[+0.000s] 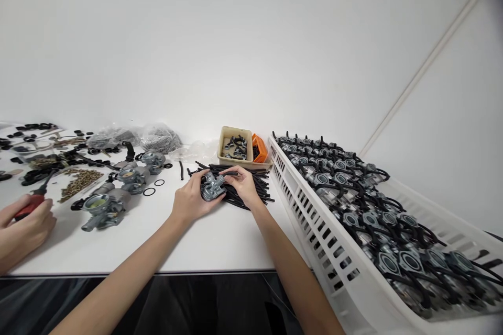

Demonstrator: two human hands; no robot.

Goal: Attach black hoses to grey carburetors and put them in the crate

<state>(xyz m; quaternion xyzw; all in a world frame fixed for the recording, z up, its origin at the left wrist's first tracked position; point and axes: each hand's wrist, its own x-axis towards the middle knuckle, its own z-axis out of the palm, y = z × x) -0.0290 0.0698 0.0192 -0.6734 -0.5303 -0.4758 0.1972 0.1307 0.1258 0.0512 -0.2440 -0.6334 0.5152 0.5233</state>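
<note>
My left hand (191, 196) is closed around a small grey metal carburetor (212, 187), held just over the white table. With thumb and fingers, my right hand (243, 187) pinches a short black rubber hose (230, 173) against the carburetor's right side. Whether the hose sits on a fitting there is too small to tell. Beneath and behind both hands lies a pile of black hoses (259, 187). To the left stand several more carburetors (102, 209), with two black O-rings (149, 191) beside them.
At right a large white plastic crate (326, 243) holds rows of carburetors with hoses. Behind my hands sit a beige bin (222, 154) of small parts and an orange basket (259, 147). A co-worker's hand (29, 225) grips a red-handled screwdriver (31, 205) near brass screws (80, 184).
</note>
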